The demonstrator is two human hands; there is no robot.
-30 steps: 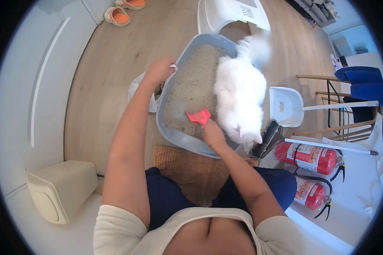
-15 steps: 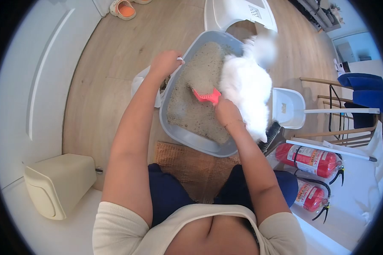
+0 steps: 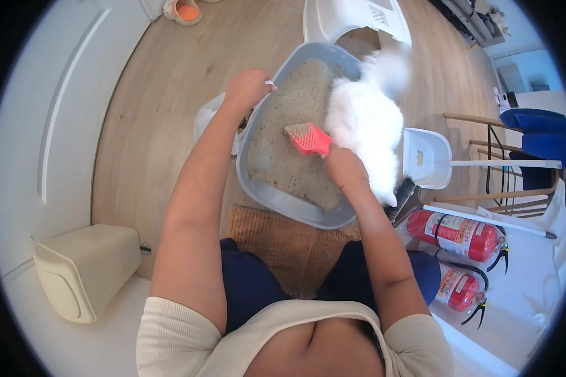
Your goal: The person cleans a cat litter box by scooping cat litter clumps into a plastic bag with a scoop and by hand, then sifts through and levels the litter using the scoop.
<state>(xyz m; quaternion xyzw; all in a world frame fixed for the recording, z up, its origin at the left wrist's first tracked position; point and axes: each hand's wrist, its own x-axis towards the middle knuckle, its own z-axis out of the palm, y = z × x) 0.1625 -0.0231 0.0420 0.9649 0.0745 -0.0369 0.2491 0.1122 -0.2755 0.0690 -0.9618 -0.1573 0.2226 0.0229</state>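
Observation:
A grey litter tray holds sandy litter. My right hand is closed round the handle of a pink slotted scoop, which carries some litter over the tray. At the tray's left rim, my left hand is closed on the edge of a white plastic bag. The bag hangs outside the tray, with dark clumps partly visible in it. Against the tray's right side stands a white fluffy cat, close to my right hand.
A white tray cover lies beyond the tray. Rightward are a dustpan, a brush, fire extinguishers and a blue chair. A brown mat lies before my knees; a cream bin stands left.
The scoop has moved up the tray and lifted out of the litter with some on it. My left hand stays at the left rim with the bag. The view has shifted slightly.

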